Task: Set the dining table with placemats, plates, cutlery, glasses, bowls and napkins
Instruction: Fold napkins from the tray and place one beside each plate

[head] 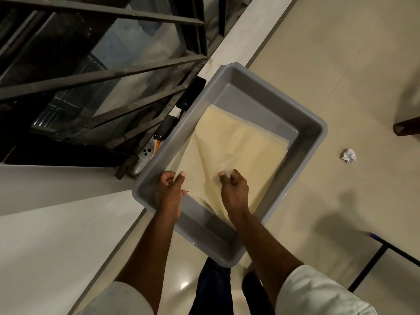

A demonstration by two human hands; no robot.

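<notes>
Pinching the top cream placemat [229,153] in the grey tub [313,123] with your left hand [169,192] and right hand [234,189], you've seemingly only begun; no table setting shows yet

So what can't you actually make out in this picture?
- How many cream sheets lie in the grey bin: head view, the top sheet covers the rest.
- Bin floor under the sheets: covered.
- Devices on the ledge: dim and partly behind the bin rim.
- Left hand and right hand fingertips: hidden in the pinched sheet.
- Dining table: not in frame.
- Crumpled scrap on the floor: too small to identify.
</notes>
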